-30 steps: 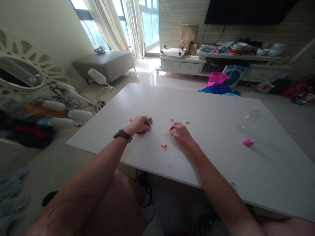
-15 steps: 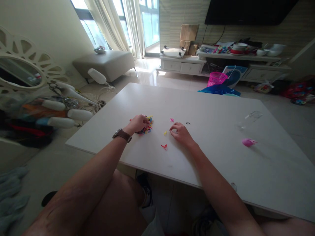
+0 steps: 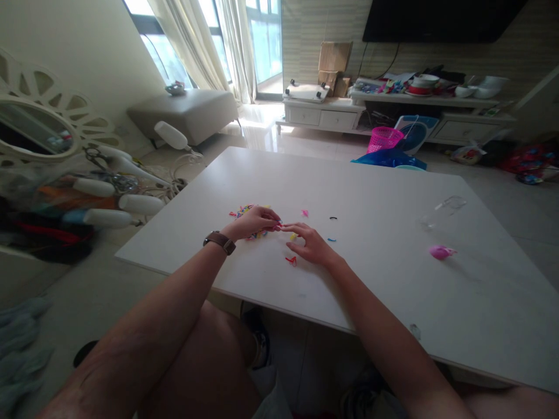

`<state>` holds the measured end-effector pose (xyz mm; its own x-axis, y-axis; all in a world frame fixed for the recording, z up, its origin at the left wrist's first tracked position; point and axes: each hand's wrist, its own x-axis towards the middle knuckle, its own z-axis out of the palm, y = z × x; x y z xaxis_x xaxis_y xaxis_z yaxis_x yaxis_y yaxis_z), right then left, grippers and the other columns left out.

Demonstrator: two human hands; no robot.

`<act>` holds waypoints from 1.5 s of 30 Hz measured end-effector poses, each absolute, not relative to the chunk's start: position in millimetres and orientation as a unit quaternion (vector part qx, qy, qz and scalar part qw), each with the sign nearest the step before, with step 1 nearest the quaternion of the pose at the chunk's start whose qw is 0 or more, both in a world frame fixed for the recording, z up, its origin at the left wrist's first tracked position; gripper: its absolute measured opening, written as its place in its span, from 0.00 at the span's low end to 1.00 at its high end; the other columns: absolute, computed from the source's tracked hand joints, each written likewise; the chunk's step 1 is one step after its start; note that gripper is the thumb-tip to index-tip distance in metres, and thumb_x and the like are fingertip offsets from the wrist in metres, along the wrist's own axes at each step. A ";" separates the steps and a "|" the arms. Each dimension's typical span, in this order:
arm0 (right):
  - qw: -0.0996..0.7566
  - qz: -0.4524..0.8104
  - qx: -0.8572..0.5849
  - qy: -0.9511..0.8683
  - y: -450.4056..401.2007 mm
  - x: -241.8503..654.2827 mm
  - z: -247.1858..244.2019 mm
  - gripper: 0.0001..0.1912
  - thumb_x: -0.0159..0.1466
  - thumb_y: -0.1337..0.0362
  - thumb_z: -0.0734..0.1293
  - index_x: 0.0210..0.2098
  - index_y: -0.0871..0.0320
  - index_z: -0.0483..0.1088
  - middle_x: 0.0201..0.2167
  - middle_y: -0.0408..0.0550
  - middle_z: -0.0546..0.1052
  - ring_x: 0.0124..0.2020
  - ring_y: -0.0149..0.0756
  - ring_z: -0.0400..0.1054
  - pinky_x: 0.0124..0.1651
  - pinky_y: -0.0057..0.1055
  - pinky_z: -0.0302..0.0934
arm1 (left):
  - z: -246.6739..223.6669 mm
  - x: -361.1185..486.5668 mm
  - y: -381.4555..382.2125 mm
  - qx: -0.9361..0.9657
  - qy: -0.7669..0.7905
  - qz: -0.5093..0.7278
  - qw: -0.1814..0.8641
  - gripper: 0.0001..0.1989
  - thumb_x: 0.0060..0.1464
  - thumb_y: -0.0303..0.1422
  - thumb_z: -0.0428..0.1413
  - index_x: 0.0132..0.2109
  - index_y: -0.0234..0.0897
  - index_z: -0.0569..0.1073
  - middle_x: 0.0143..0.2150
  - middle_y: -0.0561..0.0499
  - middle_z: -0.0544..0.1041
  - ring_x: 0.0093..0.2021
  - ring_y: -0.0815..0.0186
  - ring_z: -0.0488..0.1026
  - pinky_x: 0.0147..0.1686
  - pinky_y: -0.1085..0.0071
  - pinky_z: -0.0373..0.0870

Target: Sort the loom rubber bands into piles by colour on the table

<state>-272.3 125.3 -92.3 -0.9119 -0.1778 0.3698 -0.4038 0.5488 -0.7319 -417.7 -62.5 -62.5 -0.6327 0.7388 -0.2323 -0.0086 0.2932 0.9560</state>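
Small multicoloured bands lie in a pile (image 3: 243, 210) on the white table (image 3: 349, 192), partly under my left hand (image 3: 258, 221). That hand's fingertips are pinched together on small bands, with red and blue showing. My right hand (image 3: 308, 242) meets them from the right, its index finger stretched out to touch the bands and its thumb apart. A yellow band (image 3: 293, 237) is beside the right fingers. A red band (image 3: 291, 261) lies nearer the front edge, a pink one (image 3: 304, 213) farther back. To the right are a black band (image 3: 333, 218) and a blue band (image 3: 332, 240).
On the table's right side lie a pink balloon-like object (image 3: 442, 252) and a clear container (image 3: 445, 210). A small clear object (image 3: 414, 331) sits at the front edge. Beyond the table are a pink basket (image 3: 385, 139) and blue plastic (image 3: 388, 158).
My left hand has moved right from the pile, with bands in its fingertips. My right hand has shifted slightly left and meets it. A blue band now shows on the table to the right.
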 end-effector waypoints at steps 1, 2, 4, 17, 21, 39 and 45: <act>0.127 0.446 0.170 -0.870 124.5 -272.0 -92.6 0.24 0.62 0.69 0.67 0.58 0.48 0.71 0.57 0.49 0.74 0.59 0.41 0.67 0.63 0.44 0.60 | -60.9 -416.3 -61.4 0.251 0.725 0.540 0.347 0.18 0.43 0.41 0.69 0.37 0.33 0.80 0.37 0.42 0.83 0.41 0.60 0.80 0.45 0.64 0.76; 0.128 0.445 0.171 -0.870 124.0 -272.0 -93.2 0.24 0.62 0.69 0.67 0.58 0.48 0.71 0.57 0.49 0.74 0.59 0.41 0.67 0.63 0.44 0.60 | -59.2 -414.9 -60.5 0.251 0.725 0.539 0.347 0.17 0.43 0.40 0.69 0.37 0.32 0.80 0.37 0.43 0.83 0.41 0.60 0.80 0.45 0.64 0.76; 0.129 0.443 0.166 -0.871 123.9 -272.3 -95.2 0.24 0.62 0.68 0.68 0.58 0.48 0.71 0.59 0.49 0.73 0.60 0.41 0.66 0.64 0.44 0.59 | -55.9 -412.6 -59.3 0.254 0.726 0.536 0.347 0.17 0.43 0.40 0.69 0.37 0.33 0.80 0.37 0.43 0.83 0.41 0.61 0.79 0.45 0.64 0.76; 0.134 0.449 0.143 -0.872 125.8 -275.1 -98.1 0.19 0.63 0.67 0.67 0.53 0.51 0.74 0.53 0.50 0.76 0.54 0.40 0.70 0.52 0.39 0.68 | -60.2 -414.4 -59.0 0.254 0.708 0.550 0.364 0.16 0.43 0.39 0.70 0.38 0.33 0.81 0.36 0.44 0.82 0.41 0.62 0.79 0.49 0.63 0.75; 0.137 0.449 0.141 -0.872 126.9 -275.2 -97.8 0.17 0.63 0.67 0.67 0.51 0.52 0.75 0.50 0.49 0.77 0.52 0.39 0.70 0.50 0.37 0.68 | -63.1 -415.5 -58.9 0.243 0.698 0.560 0.376 0.15 0.43 0.37 0.70 0.37 0.33 0.79 0.36 0.44 0.82 0.41 0.62 0.80 0.48 0.63 0.76; 0.033 0.456 0.154 -0.876 136.3 -268.6 -82.2 0.19 0.64 0.60 0.67 0.18 0.59 0.71 0.21 0.42 0.70 0.24 0.28 0.60 0.30 0.28 0.53 | -62.1 -416.3 -61.1 0.209 0.720 0.566 0.343 0.16 0.43 0.37 0.70 0.36 0.31 0.78 0.37 0.41 0.82 0.36 0.63 0.80 0.42 0.67 0.75; -0.022 0.440 0.212 -0.873 136.0 -268.1 -83.2 0.20 0.65 0.60 0.67 0.18 0.59 0.74 0.20 0.43 0.72 0.23 0.26 0.60 0.30 0.28 0.52 | -65.9 -416.5 -59.3 0.213 0.718 0.561 0.352 0.15 0.44 0.36 0.70 0.36 0.31 0.78 0.35 0.42 0.82 0.36 0.64 0.79 0.42 0.67 0.75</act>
